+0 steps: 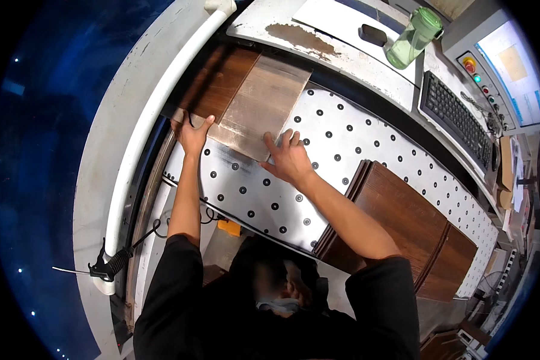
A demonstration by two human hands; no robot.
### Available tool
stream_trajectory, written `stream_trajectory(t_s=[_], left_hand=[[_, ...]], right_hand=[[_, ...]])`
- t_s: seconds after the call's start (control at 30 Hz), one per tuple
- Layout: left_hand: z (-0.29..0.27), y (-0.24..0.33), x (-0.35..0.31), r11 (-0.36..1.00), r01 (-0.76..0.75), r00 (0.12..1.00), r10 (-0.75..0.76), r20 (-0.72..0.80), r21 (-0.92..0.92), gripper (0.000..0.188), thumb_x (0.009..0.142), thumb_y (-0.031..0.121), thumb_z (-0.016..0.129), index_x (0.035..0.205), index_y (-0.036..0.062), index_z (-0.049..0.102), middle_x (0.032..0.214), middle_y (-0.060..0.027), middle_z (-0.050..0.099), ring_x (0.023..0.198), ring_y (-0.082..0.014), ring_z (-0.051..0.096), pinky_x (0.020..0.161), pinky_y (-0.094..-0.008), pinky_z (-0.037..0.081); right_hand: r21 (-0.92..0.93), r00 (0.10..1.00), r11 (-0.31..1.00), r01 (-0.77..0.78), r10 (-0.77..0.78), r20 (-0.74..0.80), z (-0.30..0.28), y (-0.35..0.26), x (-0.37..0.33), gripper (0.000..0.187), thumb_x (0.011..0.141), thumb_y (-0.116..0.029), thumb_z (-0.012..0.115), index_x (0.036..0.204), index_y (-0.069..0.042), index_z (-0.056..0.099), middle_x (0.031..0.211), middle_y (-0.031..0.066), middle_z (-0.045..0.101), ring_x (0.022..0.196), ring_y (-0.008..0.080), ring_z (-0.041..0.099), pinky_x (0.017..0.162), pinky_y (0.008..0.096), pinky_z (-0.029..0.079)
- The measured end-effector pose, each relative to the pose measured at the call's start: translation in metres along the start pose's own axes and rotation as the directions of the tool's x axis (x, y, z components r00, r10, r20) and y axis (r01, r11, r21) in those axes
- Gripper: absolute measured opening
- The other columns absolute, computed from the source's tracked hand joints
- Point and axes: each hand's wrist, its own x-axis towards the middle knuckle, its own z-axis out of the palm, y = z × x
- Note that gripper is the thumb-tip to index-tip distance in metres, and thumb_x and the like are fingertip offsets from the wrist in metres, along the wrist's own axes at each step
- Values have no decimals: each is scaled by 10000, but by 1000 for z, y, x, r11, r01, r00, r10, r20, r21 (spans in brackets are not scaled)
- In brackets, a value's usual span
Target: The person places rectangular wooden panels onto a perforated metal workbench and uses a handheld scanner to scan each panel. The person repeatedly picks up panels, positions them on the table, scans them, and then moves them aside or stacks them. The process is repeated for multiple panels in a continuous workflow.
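At the far left of a white table [246,210] dotted with black studs lie two flat wood panels side by side. One is a dark reddish-brown panel [222,78]; the other is a greyish-brown panel [264,102] with pale dusty marks. My left hand [192,135] touches the near edge of the dark one, thumb spread apart from the fingers. Against the near right corner of the greyish panel rests my right hand [289,157], its fingers apart. Neither hand is wrapped round a panel.
Stacked dark brown panels [396,210] lie on the table under and beyond my right forearm. A white rail [138,144] curves along the left, with an air blow gun [109,264] near its end. Back right are a green bottle [414,39], keyboard [459,117] and control screen [516,66].
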Motion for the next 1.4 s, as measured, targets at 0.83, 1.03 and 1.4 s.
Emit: stream_trajectory(t_s=[0.83,1.03,1.4], left_hand=[[-2,4,-6,995,-2,1000,4,-19,95,1113,723,660,797,1477,-84,454,1567,-356,323,1508,-476,195,1239,-502,172],[-2,2,-5,997,-10,1000,9,6,80,1166,704,710,775,1494,-76,432,1566,-371,308,1505,-487,197,1231,-520,180],[-3,2,-9,994,24,1000,-23,-6,104,1194,701,733,766,1522,-55,402,1562,-402,270,1510,-511,142,1233,-568,112]], right_hand=[[350,969,933,86,3,-246,53,-82,118,1054,830,-565,687,1483,175,318,1594,357,251,1544,425,155,1225,641,38],[347,958,932,104,-1,-286,56,-84,118,1037,825,-554,696,1468,178,341,1572,361,294,1529,440,199,1222,646,62],[234,947,969,84,-5,-321,59,-88,117,1039,827,-586,679,1475,158,356,1579,333,322,1528,405,243,1235,605,103]])
